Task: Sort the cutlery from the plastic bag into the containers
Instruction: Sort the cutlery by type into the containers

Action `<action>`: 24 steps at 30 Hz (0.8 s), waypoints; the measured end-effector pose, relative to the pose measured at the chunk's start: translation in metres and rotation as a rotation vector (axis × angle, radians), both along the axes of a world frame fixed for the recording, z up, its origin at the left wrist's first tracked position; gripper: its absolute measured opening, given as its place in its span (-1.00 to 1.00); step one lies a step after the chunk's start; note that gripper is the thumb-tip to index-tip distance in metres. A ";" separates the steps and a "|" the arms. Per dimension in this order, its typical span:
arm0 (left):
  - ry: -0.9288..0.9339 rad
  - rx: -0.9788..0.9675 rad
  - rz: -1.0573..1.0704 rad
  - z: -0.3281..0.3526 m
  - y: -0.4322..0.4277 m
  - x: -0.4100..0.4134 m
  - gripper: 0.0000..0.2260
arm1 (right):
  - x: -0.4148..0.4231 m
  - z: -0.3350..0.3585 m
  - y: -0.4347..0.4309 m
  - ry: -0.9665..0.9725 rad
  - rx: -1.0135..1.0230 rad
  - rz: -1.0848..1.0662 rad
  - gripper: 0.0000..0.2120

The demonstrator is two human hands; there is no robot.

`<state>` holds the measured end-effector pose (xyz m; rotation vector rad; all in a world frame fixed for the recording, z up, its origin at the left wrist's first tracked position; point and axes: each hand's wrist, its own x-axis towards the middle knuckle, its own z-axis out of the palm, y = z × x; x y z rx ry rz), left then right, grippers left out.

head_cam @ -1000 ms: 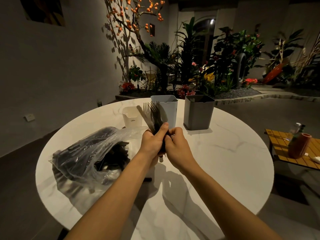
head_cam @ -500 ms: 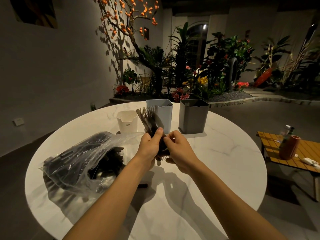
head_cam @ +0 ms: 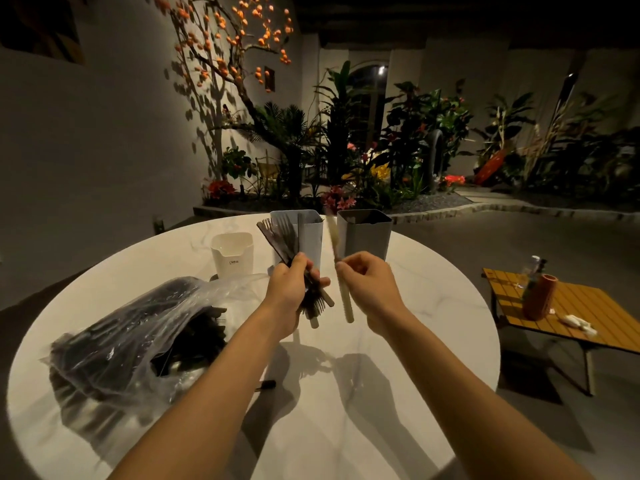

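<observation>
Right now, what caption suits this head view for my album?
Left hand holds a bunch of forks; right hand holds one pale utensil before three containers.

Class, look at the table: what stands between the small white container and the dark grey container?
In the head view, the light blue-grey container stands between the small white container and the dark grey container.

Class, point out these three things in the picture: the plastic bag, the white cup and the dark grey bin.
plastic bag (head_cam: 138, 327), head view, on its clear upper side.
white cup (head_cam: 232, 259), head view, on its front wall.
dark grey bin (head_cam: 363, 237), head view, on its front wall.
</observation>
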<state>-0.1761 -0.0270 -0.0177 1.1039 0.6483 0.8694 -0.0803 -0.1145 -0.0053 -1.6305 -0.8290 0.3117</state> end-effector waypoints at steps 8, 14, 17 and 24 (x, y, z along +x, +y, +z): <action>0.055 -0.003 -0.118 0.014 0.015 0.026 -0.79 | 0.067 0.051 0.010 -0.089 0.101 -0.074 -0.96; 0.116 0.037 -0.131 0.021 0.034 0.059 -0.82 | 0.119 0.077 0.035 -0.204 0.148 -0.197 -0.94; 0.110 0.036 -0.137 0.019 0.043 0.073 -0.82 | 0.140 0.076 0.055 -0.271 0.130 -0.234 -0.91; 0.071 -0.008 -0.147 0.013 0.063 0.097 -0.82 | 0.165 0.062 0.093 -0.401 0.082 -0.276 -0.94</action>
